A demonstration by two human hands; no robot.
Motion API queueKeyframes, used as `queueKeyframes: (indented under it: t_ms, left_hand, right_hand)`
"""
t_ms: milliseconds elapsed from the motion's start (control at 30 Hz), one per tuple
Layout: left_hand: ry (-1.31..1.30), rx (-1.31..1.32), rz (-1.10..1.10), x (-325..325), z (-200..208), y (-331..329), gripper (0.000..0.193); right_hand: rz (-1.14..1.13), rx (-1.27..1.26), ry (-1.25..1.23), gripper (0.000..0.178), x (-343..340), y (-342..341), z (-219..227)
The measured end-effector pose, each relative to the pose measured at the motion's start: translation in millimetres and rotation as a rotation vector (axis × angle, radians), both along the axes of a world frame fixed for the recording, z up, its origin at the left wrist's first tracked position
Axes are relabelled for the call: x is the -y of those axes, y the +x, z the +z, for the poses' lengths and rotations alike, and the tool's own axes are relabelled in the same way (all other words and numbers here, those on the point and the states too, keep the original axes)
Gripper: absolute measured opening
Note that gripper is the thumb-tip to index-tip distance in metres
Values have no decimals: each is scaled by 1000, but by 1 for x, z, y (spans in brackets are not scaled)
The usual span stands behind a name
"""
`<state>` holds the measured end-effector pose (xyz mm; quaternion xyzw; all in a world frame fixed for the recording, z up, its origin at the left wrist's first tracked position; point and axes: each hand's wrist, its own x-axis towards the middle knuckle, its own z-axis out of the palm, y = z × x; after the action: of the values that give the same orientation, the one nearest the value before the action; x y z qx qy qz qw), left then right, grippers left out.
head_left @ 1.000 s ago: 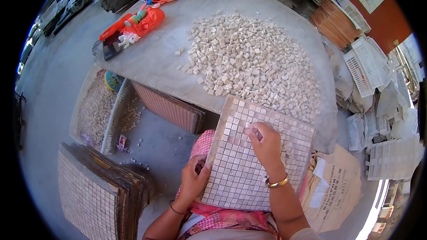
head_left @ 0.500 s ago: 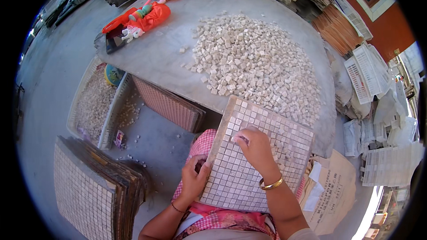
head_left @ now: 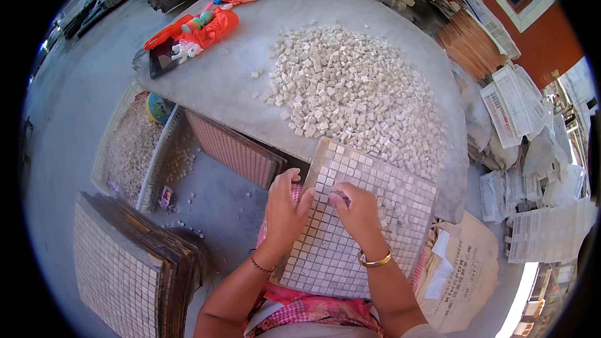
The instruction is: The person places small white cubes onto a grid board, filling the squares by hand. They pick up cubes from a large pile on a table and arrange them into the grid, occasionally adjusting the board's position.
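Across my lap lies a mosaic tray [head_left: 316,164], tilted, its grid filled mostly with small pale square stone tiles. Its far edge meets the stone table. My left hand [head_left: 287,209] is at the tray's left edge, thumb apart from the fingers, with nothing seen in it. Over the upper middle of the grid, my right hand [head_left: 359,213] has thumb and fingertips drawn together close to the tiles. Whatever they may pinch is hidden. Beyond the tray, a wide heap of loose stone tiles [head_left: 350,84] covers much of the tabletop.
The stone table [head_left: 244,106] also bears red plastic bags [head_left: 219,25], a dark phone [head_left: 161,62] and a small white toy [head_left: 185,51]. Left below stand a white crate [head_left: 150,181] of tile pieces and stacked mosaic trays [head_left: 119,269]. Paper sacks [head_left: 466,269] and white plastic baskets [head_left: 513,103] are at right.
My left hand has moved up along the tray's left edge, and its fingers have spread. My right hand stays over nearly the same spot, its fingertips now lower against the grid.
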<state>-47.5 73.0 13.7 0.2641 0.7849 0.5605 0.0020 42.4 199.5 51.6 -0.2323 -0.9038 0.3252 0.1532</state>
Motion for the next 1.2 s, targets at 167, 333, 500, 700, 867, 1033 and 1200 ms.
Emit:
queueKeyframes:
  t_ms: [167,333,500,700,867,1033,1200]
  left_hand:
    - [-291,341,-106,-29,12,0,48]
    - [-22,408,-151,-27,-26,-6,33]
    - [-33,476,-190,-29,-33,-12,21]
    - [79,540,-161,-28,-34,-11,29]
    - [-171,-233,81,-19,10,12,36]
    - [-183,-273,-437,-37,17,87,32]
    - [-286,-401,-531,-50,8,105,20]
  right_hand:
    - [-176,-63,-205,9,-15,45,12]
    - [-255,-131,-150,9,-41,97,7]
    - [-129,-34,5,12,-55,111,15]
    - [-68,109,147,20,-40,102,17]
    - [-111,90,-37,20,-42,109,6]
    - [-129,-35,-171,16,-40,98,18]
    - [-75,-80,-228,13,-44,80,23]
